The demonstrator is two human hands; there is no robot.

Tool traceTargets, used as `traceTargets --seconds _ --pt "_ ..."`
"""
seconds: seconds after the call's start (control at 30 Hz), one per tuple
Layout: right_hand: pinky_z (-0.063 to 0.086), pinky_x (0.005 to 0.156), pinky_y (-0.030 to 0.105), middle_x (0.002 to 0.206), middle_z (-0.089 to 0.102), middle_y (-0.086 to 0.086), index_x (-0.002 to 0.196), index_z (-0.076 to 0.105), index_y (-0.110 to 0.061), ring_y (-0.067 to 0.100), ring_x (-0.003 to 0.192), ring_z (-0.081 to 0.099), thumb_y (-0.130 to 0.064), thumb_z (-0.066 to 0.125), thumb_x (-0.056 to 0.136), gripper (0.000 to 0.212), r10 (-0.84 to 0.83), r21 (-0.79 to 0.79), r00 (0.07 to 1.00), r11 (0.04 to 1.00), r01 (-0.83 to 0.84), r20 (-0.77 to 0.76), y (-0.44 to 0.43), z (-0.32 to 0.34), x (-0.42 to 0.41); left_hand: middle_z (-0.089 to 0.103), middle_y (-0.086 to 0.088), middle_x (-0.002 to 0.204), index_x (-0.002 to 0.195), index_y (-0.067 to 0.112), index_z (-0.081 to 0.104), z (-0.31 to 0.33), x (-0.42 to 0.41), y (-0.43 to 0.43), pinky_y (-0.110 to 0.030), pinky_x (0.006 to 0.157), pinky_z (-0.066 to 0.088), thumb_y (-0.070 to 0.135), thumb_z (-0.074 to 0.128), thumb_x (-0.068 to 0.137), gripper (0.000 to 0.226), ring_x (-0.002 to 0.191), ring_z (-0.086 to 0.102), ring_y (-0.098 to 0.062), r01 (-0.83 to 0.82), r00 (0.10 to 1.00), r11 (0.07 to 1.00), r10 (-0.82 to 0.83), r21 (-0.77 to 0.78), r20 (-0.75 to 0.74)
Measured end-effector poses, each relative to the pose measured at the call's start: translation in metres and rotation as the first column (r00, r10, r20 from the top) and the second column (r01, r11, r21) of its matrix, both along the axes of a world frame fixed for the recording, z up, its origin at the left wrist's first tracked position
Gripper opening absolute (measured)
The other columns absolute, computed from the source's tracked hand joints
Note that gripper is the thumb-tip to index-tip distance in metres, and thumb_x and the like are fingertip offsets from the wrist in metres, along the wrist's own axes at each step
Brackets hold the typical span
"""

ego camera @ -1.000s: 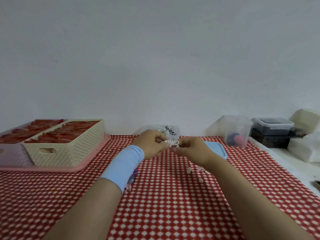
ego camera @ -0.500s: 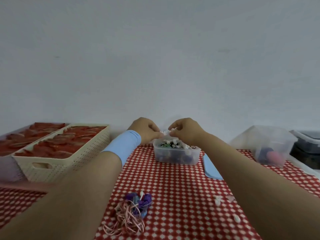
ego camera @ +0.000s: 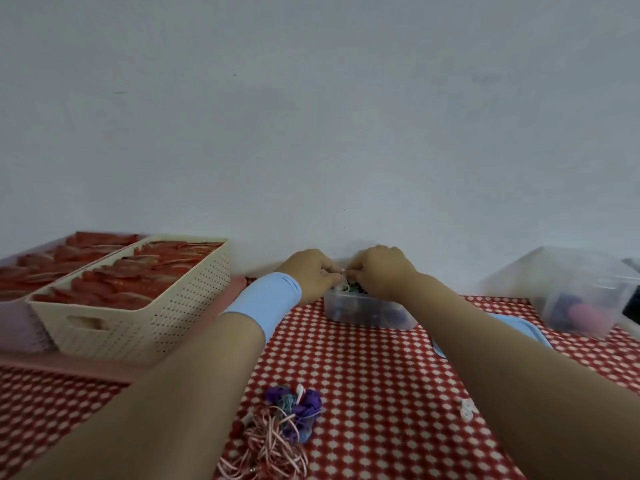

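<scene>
A table spread with a red cloth checked in white is set against a plain pale wall. Far to the left of the fingers, a cream perforated basket filled with red pieces is carried on a pink tray, and a lilac basket is placed touching its outer side. The left hand, its wrist wrapped in a light blue band, is held with its fingers curled inward, and a small tuft of white thread is pinched by them. The same tuft is pinched from the other side by the curled fingers of the right hand, so that the two sets of fingertips are brought almost together. Directly beneath the fingers a small clear container is placed, its dark mixed contents not to be made out, and the tuft is held just above its open top. Nearer the person than the fingers, a tangle of purple and pink threads is laid on the cloth between the forearms. To the right of the fingers a light blue lid is partly hidden by the right forearm, a few small white pieces are scattered beside that forearm, and well to the right a larger clear tub holding pink and dark blue things is stood near the wall.
</scene>
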State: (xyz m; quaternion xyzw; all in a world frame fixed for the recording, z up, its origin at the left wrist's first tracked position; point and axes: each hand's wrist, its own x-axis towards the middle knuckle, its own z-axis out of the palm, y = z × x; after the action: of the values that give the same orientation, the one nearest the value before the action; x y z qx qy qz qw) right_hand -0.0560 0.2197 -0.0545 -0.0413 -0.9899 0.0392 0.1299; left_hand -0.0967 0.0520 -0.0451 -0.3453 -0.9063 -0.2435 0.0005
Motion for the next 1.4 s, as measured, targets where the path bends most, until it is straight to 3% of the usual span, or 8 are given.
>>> traceTargets --seconds 0.2,0.37,0.53,0.67,0.8,0.9,1.2,1.4 --pt "0.039 0.109 0.037 0.134 0.064 -0.006 0.13 0.066 -0.031 0.02 0.127 0.05 -0.02 0.049 0.102 0.034 0.016 -0.022 0.994 1.0 -0.018 -0.107 -0.006 0.022 0.02 0.056 0.002 0.131 0.123 0.025 0.066 0.007 0.016 -0.015 -0.03 0.098 0.043 0.037 0.058 0.095 0.031 0.116 0.057 -0.018 -0.065 0.997 0.998 0.065 0.027 -0.034" --pt "0.051 0.095 0.029 0.113 0.073 -0.008 0.104 0.077 -0.027 0.007 0.1 0.062 -0.01 0.053 0.096 0.03 0.112 -0.236 0.984 0.961 -0.142 -0.137 -0.036 0.043 0.06 0.066 0.004 0.117 0.111 0.024 0.069 0.017 0.049 -0.037 -0.026 0.09 0.044 0.028 0.059 0.094 0.02 0.099 0.059 -0.013 -0.062 0.998 0.998 0.062 -0.024 0.01" --pt "0.048 0.084 0.019 0.096 0.074 -0.015 0.099 0.08 -0.029 0.001 0.091 0.066 -0.009 0.069 0.084 0.028 0.362 -0.354 0.897 0.898 -0.263 0.253 -0.077 0.044 0.104 0.065 0.001 0.093 0.101 0.017 0.067 0.024 0.094 -0.067 -0.027 0.08 0.043 0.02 0.051 0.095 0.017 0.089 0.064 -0.023 0.001 1.0 0.958 0.008 -0.287 0.028" --pt "0.046 0.075 0.011 0.104 0.07 -0.01 0.116 0.07 -0.023 0.004 0.091 0.063 -0.018 0.086 0.076 0.043 0.411 -0.301 0.785 0.906 -0.297 0.464 -0.095 0.028 0.124 0.074 -0.009 0.098 0.086 0.018 0.067 0.017 0.109 -0.089 -0.031 0.075 0.055 0.02 0.057 0.09 0.011 0.084 0.07 -0.021 0.06 0.962 0.955 0.023 -0.291 0.273" --pt "0.052 0.088 0.025 0.105 0.068 -0.011 0.108 0.066 -0.026 0.01 0.097 0.064 -0.022 0.087 0.075 0.04 0.376 -0.327 0.854 0.908 -0.263 0.359 -0.103 0.003 0.132 0.064 0.0 0.111 0.115 0.021 0.06 0.01 0.125 -0.104 -0.031 0.08 0.058 0.042 0.069 0.084 0.039 0.098 0.064 -0.017 0.076 0.904 0.964 0.042 -0.256 0.425" --pt "0.05 0.081 0.02 0.1 0.072 -0.013 0.107 0.073 -0.027 0.006 0.092 0.066 -0.023 0.082 0.081 0.028 0.38 -0.399 0.884 0.881 -0.256 0.271 -0.1 -0.006 0.136 0.061 0.007 0.117 0.134 0.027 0.051 0.009 0.133 -0.116 -0.025 0.084 0.054 0.049 0.078 0.076 0.067 0.104 0.062 -0.012 0.115 0.919 0.96 -0.005 -0.256 0.395" --pt "0.047 0.074 0.026 0.082 0.072 -0.001 0.09 0.073 -0.013 0.01 0.074 0.063 -0.023 0.067 0.093 0.012 0.29 -0.706 0.954 0.692 -0.15 0.081 -0.077 0.008 0.152 0.066 0.006 0.12 0.122 0.027 0.063 0.02 0.135 -0.106 -0.029 0.098 0.045 0.037 0.071 0.085 0.04 0.109 0.06 -0.011 0.036 0.978 0.996 -0.018 -0.08 0.208" --pt "0.043 0.053 0.011 0.076 0.066 0.001 0.094 0.071 0.002 0.001 0.055 0.056 -0.02 0.059 0.099 0.025 0.137 -0.825 0.99 0.555 -0.104 -0.033 -0.049 0.014 0.17 0.069 0.004 0.083 0.117 0.02 0.061 0.023 0.137 -0.07 -0.014 0.074 0.046 0.023 0.066 0.09 0.027 0.089 0.07 -0.019 0.003 0.98 0.993 -0.026 0.12 0.197"
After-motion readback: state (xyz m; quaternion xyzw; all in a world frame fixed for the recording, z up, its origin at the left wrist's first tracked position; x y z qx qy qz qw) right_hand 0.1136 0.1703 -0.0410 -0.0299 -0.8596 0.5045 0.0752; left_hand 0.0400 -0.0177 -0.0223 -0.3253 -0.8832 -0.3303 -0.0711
